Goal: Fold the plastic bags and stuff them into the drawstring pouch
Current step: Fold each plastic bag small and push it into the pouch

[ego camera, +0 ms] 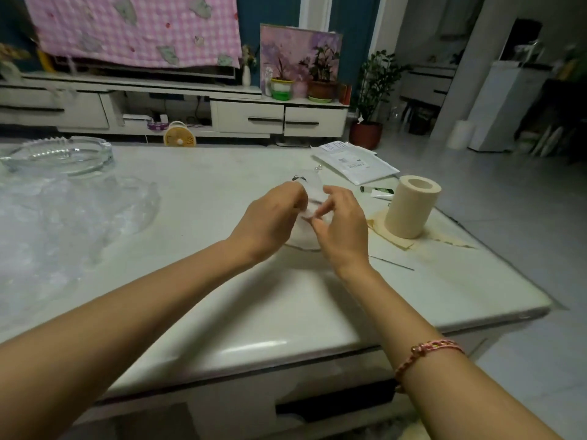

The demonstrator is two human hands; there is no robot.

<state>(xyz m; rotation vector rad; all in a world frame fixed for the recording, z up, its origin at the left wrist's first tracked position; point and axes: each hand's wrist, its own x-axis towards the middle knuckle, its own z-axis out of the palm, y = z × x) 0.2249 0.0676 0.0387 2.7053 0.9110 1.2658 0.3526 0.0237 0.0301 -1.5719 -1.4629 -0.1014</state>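
Observation:
A small translucent white drawstring pouch [313, 193] is held up above the middle of the white table [260, 312], with pearl-like beads on its cord at the top. My left hand [270, 219] grips the pouch's left side, fingers curled round it. My right hand [341, 225] pinches the pouch's lower right edge between thumb and fingertips. A crumpled pile of clear plastic bags [63, 223] lies on the table far to the left, away from both hands. What is inside the pouch cannot be made out.
A glass ashtray [60, 154] stands at the back left. A beige paper roll [411, 206] stands on torn sheets at the right, with a small tube and white mailers [355, 161] behind it. The table's front edge and a drawer lie below my arms.

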